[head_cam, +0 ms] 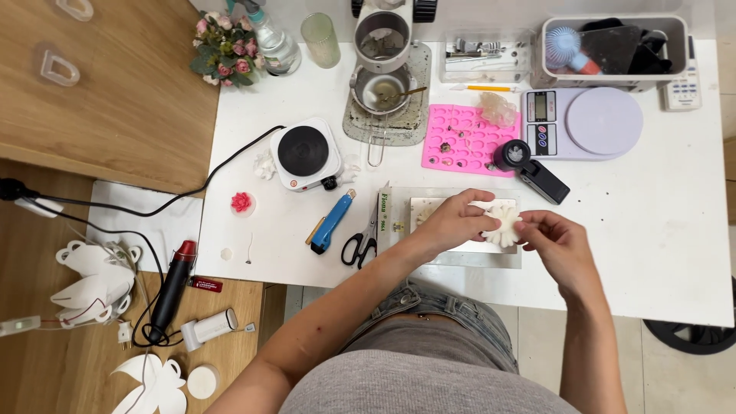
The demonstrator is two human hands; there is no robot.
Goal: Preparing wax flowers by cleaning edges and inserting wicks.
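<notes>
White and scalloped like a small flower, the wax piece [504, 225] sits pinched between both hands above a clear tray [460, 257] near the front of the white table [652, 230]. The left hand [454, 221] grasps its left edge with thumb and fingertips, and the right hand [553, 239] grips its right edge; their fingers cover much of the piece, so its full outline is hard to make out. What lies in the tray under the hands is mostly hidden. Farther back, a pink silicone mould [464, 139] holds a few small dark bits in its oval cavities, a metal pot [381, 90] holds a pale residue and a spoon, and a grey bin [613, 47] holds a blue spiky brush and dark tools, partly cut off at the top. Scissors [360, 244] lie just left of the tray.
</notes>
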